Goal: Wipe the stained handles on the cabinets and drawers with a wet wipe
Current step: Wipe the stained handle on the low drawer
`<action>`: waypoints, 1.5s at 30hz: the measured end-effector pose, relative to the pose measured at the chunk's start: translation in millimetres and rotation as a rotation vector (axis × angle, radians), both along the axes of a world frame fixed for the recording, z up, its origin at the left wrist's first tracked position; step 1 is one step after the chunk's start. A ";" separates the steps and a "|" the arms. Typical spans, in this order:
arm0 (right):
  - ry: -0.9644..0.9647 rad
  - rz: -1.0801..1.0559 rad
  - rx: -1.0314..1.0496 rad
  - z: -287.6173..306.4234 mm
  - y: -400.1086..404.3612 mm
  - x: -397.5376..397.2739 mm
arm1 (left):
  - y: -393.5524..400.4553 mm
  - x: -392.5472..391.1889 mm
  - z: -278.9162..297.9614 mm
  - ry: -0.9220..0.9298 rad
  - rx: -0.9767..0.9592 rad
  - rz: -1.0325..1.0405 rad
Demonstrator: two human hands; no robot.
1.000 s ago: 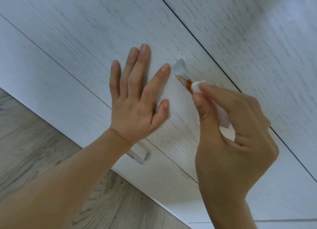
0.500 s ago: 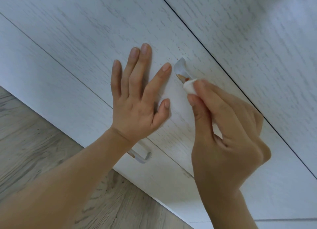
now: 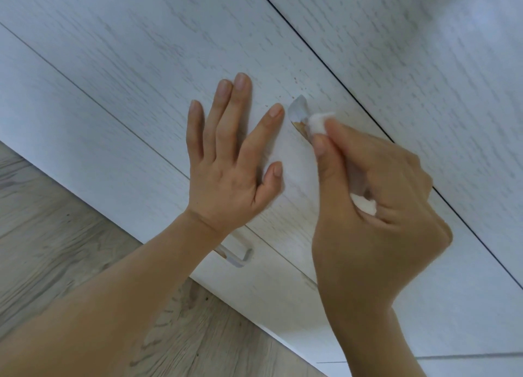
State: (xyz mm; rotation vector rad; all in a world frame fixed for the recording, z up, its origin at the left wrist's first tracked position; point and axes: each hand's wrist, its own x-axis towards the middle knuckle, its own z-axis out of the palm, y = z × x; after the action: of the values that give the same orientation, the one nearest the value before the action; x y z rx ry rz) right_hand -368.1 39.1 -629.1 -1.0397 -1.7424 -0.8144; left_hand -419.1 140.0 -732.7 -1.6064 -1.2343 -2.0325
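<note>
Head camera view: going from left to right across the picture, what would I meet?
Wooden floor → left hand flat on the drawer front → stained handle → wet wipe → right hand pinching it.

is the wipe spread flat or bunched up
Bunched up: the wet wipe shows as a wadded lump pinched in the right hand, pressed on the stained handle.

Down at the lower left runs a grey-brown wood-grain plank floor (image 3: 70, 258), its boards and faint knots showing, meeting the base of the white units along a diagonal edge. Small brown specks (image 3: 295, 79) dot the pale grained panel above, scattered loosely apart.
</note>
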 end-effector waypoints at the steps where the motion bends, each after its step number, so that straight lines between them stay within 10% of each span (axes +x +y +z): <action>1: 0.016 0.013 0.000 1.1 -1.8 1.7 | 0.0 0.4 0.0 0.001 0.003 -0.007; 16: -0.351 -0.020 0.058 5.1 11.5 14.7 | 1.2 0.8 -1.1 0.001 0.018 0.009; 35: -0.112 -0.045 0.092 5.7 -1.4 3.4 | -5.5 -30.0 6.4 -0.012 -0.007 -0.069; 45: -0.330 -0.073 0.101 -0.7 16.0 -1.1 | 2.8 -36.8 -1.5 0.015 -0.071 -0.027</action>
State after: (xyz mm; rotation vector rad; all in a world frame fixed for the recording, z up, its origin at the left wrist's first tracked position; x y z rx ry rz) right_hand -369.2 55.1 -629.8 -0.9449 -1.9216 -1.1602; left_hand -455.9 142.8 -734.2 -1.6755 -1.3001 -2.0106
